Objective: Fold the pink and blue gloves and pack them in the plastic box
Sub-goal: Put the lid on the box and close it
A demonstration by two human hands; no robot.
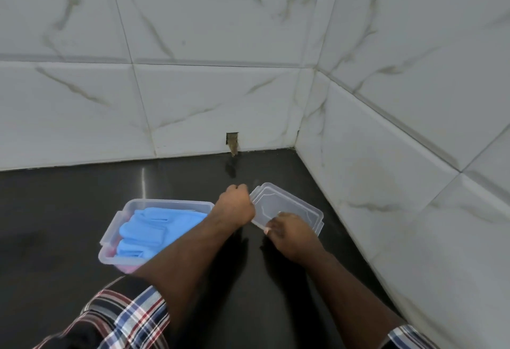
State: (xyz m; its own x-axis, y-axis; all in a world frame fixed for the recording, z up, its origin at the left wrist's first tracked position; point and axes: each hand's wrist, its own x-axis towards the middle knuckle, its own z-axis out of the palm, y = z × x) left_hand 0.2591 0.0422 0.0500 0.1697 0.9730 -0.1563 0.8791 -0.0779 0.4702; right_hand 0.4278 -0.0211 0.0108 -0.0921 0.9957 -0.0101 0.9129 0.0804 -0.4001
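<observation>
Head: folded blue gloves (150, 228) fill box (165, 203)

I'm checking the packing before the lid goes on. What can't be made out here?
Head view only:
- Pink gloves: mostly hidden under the blue gloves and the left forearm.
- Box: near right corner hidden by that forearm.
- Lid: near edge covered by both hands, left, right.

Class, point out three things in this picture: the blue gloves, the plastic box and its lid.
blue gloves (149, 227): head view, on the folded upper layer.
plastic box (165, 203): head view, on its far rim.
lid (287, 202): head view, on its flat centre.
</observation>
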